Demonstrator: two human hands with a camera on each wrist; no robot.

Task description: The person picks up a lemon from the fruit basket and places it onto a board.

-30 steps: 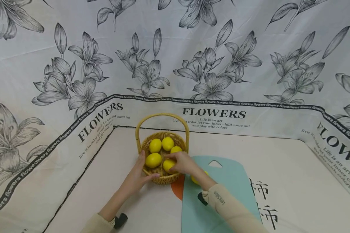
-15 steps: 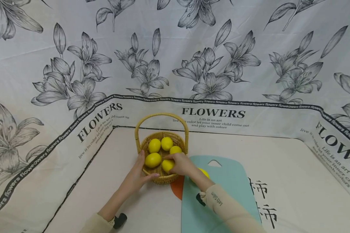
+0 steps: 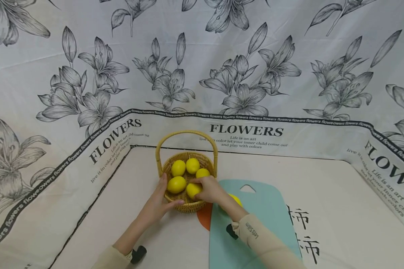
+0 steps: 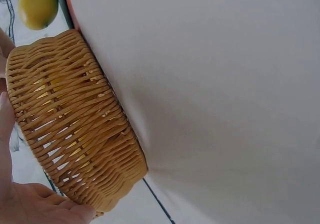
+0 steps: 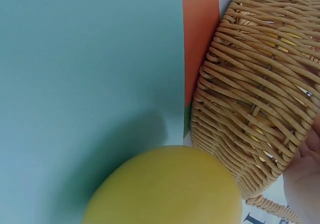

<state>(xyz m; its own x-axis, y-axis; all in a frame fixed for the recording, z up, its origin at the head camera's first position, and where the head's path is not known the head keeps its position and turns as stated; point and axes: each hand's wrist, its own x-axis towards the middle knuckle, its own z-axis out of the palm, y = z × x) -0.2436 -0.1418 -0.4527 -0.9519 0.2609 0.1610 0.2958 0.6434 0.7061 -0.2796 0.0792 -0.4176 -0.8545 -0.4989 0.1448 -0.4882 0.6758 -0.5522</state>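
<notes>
A wicker basket (image 3: 189, 207) with a tall hoop handle stands upright on the table and has several yellow lemons (image 3: 176, 185) inside. My left hand (image 3: 157, 203) rests against its left and front side, thumb spread along the front rim; in the left wrist view the fingers (image 4: 47, 204) lie along the woven wall. Reaching over the basket's right rim, my right hand (image 3: 210, 189) pinches a lemon (image 3: 193, 191) low inside, its fingertips partly hidden. Another lemon (image 3: 236, 199) lies on the teal cutting board, partly behind my right forearm; the right wrist view shows that lemon (image 5: 170, 189) up close.
The teal cutting board (image 3: 256, 224) lies right of the basket, with a cut-out at its far end. An orange print (image 3: 204, 216) shows between them on the white table (image 3: 175, 243). Flower-printed cloth (image 3: 249, 130) hangs along the back and both sides.
Hardly anything differs: both hands keep their places at the basket. The whole scene has shifted slightly in the head view, and more of the lemon on the board shows past my right forearm.
</notes>
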